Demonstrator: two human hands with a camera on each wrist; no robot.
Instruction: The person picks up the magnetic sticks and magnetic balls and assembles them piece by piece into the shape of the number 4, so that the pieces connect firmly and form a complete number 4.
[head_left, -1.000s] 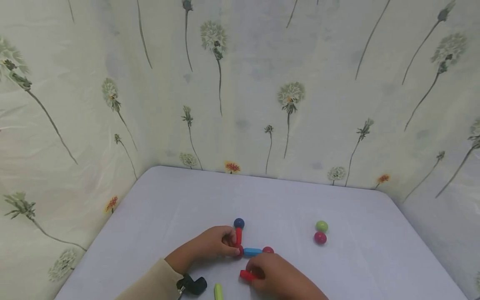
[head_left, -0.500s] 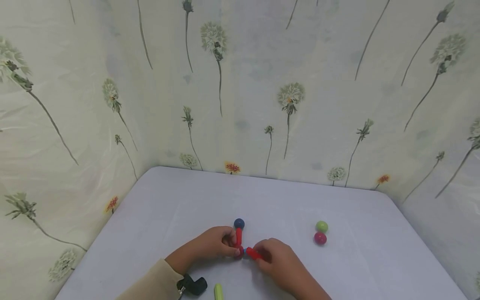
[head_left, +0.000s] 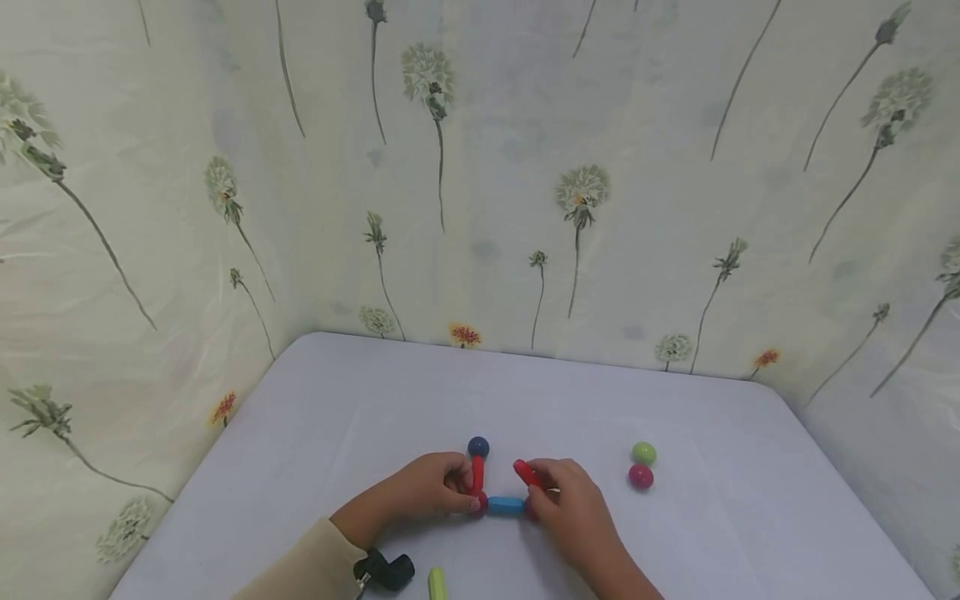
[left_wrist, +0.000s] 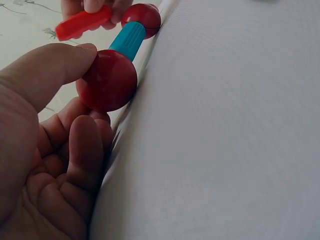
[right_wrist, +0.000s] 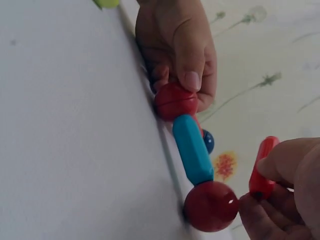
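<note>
My left hand [head_left: 435, 485] pinches a red ball [left_wrist: 107, 80] between thumb and fingers. From that ball a light-blue rod [head_left: 506, 506] runs right to a second red ball [right_wrist: 211, 206], low on the white table. A red rod [head_left: 477, 472] extends away from the held ball to a dark blue ball [head_left: 477, 447]. My right hand [head_left: 576, 510] pinches a loose red rod [right_wrist: 263, 167], tilted, with one dark end turned toward the second red ball. Right fingertips [right_wrist: 250, 207] are right at that ball's side and partly cover it in the head view.
A green ball [head_left: 643, 452] and a red ball [head_left: 641, 477] lie together farther right on the table [head_left: 420, 383]. A yellow-green rod [head_left: 437, 583] is at the front, beside a black device [head_left: 390, 572] by the left wrist. Flower-printed cloth [head_left: 495, 167] rises behind.
My right hand has carried the loose red rod from the front, across the light-blue rod, to beside the right-hand red ball, turning its free end away. My left hand has kept its hold.
</note>
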